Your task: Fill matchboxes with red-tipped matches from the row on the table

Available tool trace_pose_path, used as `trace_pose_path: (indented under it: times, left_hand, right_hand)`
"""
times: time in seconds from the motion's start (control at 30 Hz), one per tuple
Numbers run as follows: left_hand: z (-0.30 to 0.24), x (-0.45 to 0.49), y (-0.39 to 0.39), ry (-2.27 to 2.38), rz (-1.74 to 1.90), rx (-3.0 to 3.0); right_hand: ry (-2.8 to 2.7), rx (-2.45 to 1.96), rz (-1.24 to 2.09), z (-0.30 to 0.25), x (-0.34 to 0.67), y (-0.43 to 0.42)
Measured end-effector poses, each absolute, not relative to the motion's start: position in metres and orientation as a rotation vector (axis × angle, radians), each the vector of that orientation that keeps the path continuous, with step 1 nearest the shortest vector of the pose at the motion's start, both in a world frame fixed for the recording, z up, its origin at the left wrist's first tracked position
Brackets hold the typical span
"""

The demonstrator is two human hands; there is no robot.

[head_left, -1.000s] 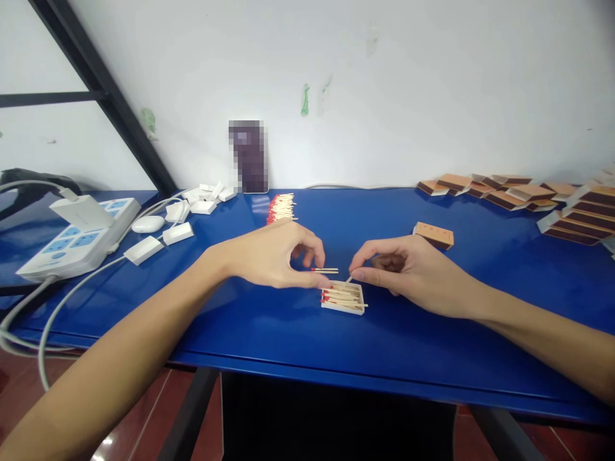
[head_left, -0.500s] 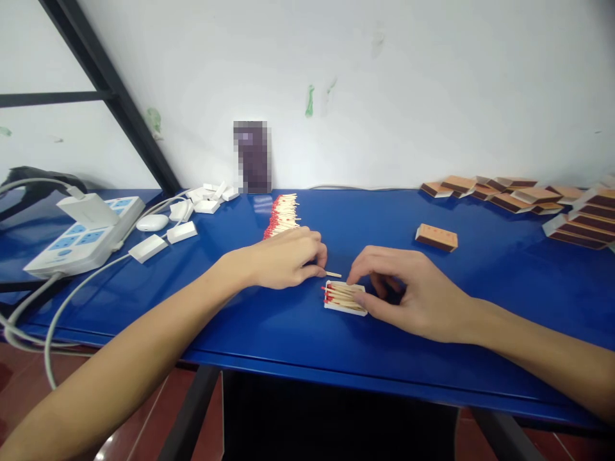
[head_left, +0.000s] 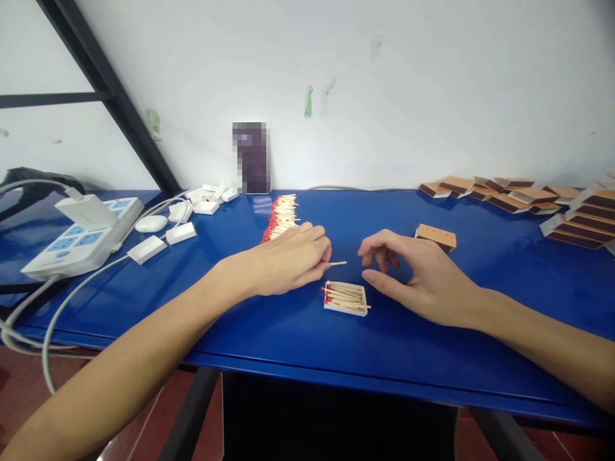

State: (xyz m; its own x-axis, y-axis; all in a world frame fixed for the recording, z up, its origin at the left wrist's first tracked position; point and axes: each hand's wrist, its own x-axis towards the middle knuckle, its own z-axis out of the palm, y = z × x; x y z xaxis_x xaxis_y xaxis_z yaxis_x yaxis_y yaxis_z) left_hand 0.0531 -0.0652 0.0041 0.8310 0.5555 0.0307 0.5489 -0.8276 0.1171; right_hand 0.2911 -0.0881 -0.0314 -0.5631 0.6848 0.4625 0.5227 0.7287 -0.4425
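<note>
A small white tray (head_left: 345,308) holding several red-tipped matches lies on the blue table (head_left: 307,333) between my hands. My left hand (head_left: 288,259) rests just left of it, fingers closed on a matchstick (head_left: 338,263) whose bare end pokes out to the right. My right hand (head_left: 413,272) hovers to the right of the tray, fingers curled and apart, holding nothing. A pile of loose matches (head_left: 281,216) lies behind my left hand. One brown matchbox sleeve (head_left: 435,236) sits just beyond my right hand.
Several white empty trays (head_left: 204,203) and a white power strip (head_left: 79,237) with cables lie at the left. Many brown matchbox sleeves (head_left: 538,198) are stacked along the back right. A dark blurred object (head_left: 252,157) leans on the wall. The table's front edge is close.
My right hand lifted off the tray and drew back to the right, fingers opening. My left hand shifted slightly up and back with the matchstick still in it.
</note>
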Motion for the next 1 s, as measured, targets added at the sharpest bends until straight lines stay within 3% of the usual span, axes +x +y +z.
trace_pose_path:
  times: [0.47, 1.0]
  left_hand:
    - [0.008, 0.055, -0.066, 0.798, 0.309, 2.836]
    - [-0.003, 0.054, -0.058, 0.890, 0.063, 2.930]
  right_hand:
    - [-2.484, -0.841, 0.430, -0.032, 0.288, -0.094]
    - [-2.559, -0.907, 0.507, -0.029, 0.284, -0.098]
